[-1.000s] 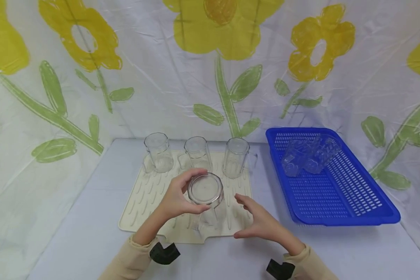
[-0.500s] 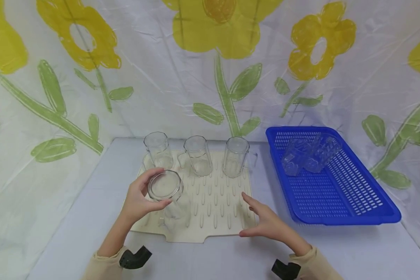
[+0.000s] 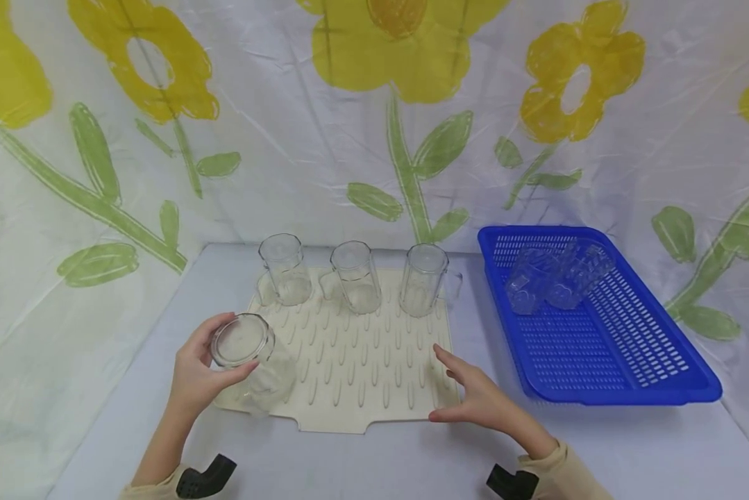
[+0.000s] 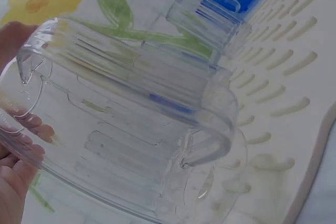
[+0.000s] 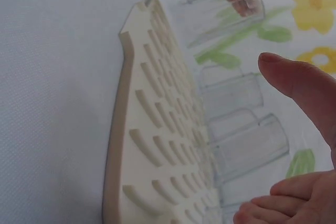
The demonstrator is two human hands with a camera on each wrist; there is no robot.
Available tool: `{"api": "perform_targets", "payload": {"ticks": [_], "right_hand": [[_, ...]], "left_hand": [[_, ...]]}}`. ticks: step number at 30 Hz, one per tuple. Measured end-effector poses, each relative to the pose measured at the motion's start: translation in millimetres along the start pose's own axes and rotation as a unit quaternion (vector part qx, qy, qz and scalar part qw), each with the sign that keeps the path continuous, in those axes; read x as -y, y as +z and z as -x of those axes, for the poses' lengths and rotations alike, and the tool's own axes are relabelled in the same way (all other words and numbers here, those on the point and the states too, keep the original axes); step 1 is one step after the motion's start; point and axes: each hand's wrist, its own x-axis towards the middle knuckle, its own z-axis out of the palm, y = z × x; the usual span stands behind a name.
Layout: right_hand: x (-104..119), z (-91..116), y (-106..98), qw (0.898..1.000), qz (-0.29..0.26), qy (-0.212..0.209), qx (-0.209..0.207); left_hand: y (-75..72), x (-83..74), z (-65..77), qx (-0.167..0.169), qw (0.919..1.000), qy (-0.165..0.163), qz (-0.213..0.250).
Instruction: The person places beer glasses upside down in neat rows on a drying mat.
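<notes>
While clasping a glass mug (image 3: 266, 375) by its upper end between curved thumb and fingers, holds the left hand (image 3: 198, 367) between eight and nine o'clock of the mat (image 3: 362, 364); suspends the right hand (image 3: 473, 399), ungrasping, thumb-spread, at four o'clock.

R fingers (image 5: 294, 190) lower rt, clear mugs (image 5: 252, 148), ridged cream mat (image 5: 137, 156), cloth (image 5: 52, 108), flower bkgd (image 5: 313, 1)

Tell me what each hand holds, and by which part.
The left hand holds a mug, gripping it around its upper end. The right hand holds nothing.
</notes>
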Motion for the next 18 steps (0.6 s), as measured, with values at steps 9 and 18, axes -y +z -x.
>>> {"api": "perform_targets", "payload": {"ticks": [9,18], "right_hand": [[-5.6,-3.6,-2.0,1.0,-0.005,-0.004,-0.007],[-8.3,3.0,-0.8,1.0,-0.019,-0.007,-0.009]], "left_hand": [[-11.2,10.7,1.2,-0.032,0.9994,-0.005,-0.01],[-10.5,24.2,7.6,-0.046,0.9987,0.002,-0.02]]}}
